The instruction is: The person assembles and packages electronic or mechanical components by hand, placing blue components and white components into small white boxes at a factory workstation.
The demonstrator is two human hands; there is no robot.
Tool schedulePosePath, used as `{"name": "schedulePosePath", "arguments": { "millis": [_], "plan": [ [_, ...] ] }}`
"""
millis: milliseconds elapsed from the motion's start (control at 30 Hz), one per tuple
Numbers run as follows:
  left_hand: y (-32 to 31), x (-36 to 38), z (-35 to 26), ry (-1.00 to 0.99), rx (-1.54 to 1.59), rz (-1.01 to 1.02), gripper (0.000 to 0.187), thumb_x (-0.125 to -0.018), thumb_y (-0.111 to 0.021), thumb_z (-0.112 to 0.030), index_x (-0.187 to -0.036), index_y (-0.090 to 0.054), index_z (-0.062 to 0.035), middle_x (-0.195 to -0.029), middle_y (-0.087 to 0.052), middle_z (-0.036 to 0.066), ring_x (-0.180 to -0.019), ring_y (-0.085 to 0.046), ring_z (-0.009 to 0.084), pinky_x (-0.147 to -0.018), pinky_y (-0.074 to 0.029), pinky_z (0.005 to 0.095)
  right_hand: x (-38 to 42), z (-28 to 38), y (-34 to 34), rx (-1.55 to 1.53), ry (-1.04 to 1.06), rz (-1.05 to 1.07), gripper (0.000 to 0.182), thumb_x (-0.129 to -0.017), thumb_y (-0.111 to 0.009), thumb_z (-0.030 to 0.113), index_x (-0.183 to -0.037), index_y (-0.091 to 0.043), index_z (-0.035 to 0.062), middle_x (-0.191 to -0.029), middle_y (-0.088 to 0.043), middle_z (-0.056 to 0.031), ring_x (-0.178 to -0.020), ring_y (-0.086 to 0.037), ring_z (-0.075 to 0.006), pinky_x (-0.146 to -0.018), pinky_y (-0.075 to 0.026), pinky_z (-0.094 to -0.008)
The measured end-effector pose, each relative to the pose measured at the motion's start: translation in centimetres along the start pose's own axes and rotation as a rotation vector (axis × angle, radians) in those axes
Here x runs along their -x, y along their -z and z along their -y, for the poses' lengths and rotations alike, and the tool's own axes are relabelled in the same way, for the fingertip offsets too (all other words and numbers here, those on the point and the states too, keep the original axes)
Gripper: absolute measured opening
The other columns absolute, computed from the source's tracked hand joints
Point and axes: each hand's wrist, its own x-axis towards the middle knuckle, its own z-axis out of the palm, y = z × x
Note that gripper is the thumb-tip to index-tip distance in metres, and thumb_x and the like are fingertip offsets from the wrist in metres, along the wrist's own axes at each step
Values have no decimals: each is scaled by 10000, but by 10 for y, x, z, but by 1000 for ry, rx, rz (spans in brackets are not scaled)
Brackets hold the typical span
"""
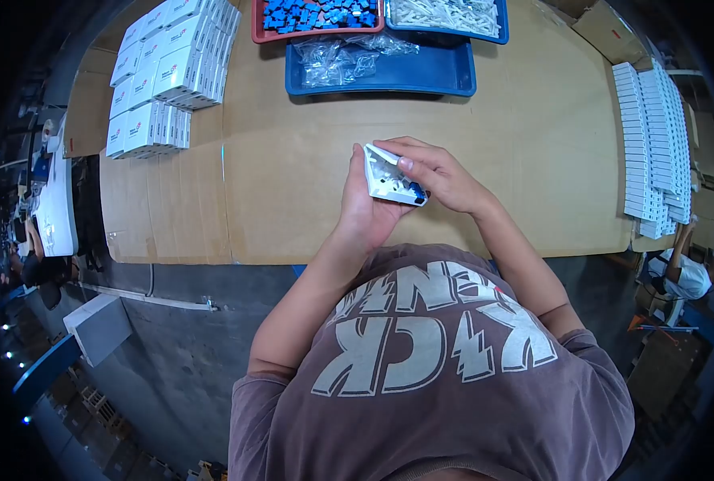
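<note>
A small white box (390, 197) with its top side open is held over the table, close to my body. Clear plastic and some white and blue pieces show inside it, too small to make out. My left hand (362, 210) supports the box from the left and below, fingers wrapped round it. My right hand (443, 176) grips its upper right side, with the thumb on the white flap; part of the box is hidden behind these fingers.
Beyond my hands stand a blue tray (421, 72) with clear plastic bags, a red tray (317, 34) of blue pieces and a blue tray (445, 33) of white pieces. White boxes (176, 72) are stacked left, more stacks (653, 144) right. Other people (685, 272) are at both sides.
</note>
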Motion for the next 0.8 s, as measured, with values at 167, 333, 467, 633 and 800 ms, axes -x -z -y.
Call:
{"name": "schedulePosePath", "arguments": {
  "millis": [167, 333, 467, 633, 800],
  "plan": [
    [-3, 0, 0, 8, -16, 34, 654, -1105, -229, -611, -1412, -517, -111, -1328, -606, 123, -1183, -623, 286, -959, -551, 498, 0, -1, 14, -39, -174, 64, 494, -1077, -545, 346, -1457, -600, 35, -1360, -647, -104, -1208, -606, -187, -1021, -483, -322],
    [-6, -4, 0, 42, 0, -11, 677, -1101, -223, -623, -1449, -474, -99, -1327, -585, 153, -1172, -603, 331, -959, -531, 526, -2, 7, 16, -9, -113, 52, 462, -1080, -533, 347, -1455, -625, 94, -1289, -690, -57, -1075, -618, -126, -856, -512, -269],
    [-10, -4, 0, 64, 5, -57, 689, -1098, -223, -632, -1466, -455, -98, -1320, -584, 163, -1162, -600, 343, -960, -525, 534, -2, 7, 19, -56, -227, 33, 444, -1078, -580, 331, -1420, -645, 55, -1219, -729, -72, -1052, -628, -119, -909, -515, -296],
    [-5, -6, 2, 94, 25, -87, 672, -1093, -251, -635, -1443, -481, -110, -1317, -596, 152, -1164, -607, 331, -975, -524, 538, -2, 7, 16, -48, -232, 43, 441, -1091, -563, 339, -1401, -656, 39, -1195, -738, -78, -1067, -629, -122, -963, -504, -306],
    [-9, -8, 5, 94, 35, -158, 682, -1095, -228, -637, -1453, -467, -109, -1309, -587, 158, -1148, -601, 326, -973, -519, 542, -5, -9, 19, 21, -170, 81, 456, -1100, -511, 365, -1436, -640, 84, -1185, -701, -8, -975, -589, -93, -751, -499, -255]
  ]
}}
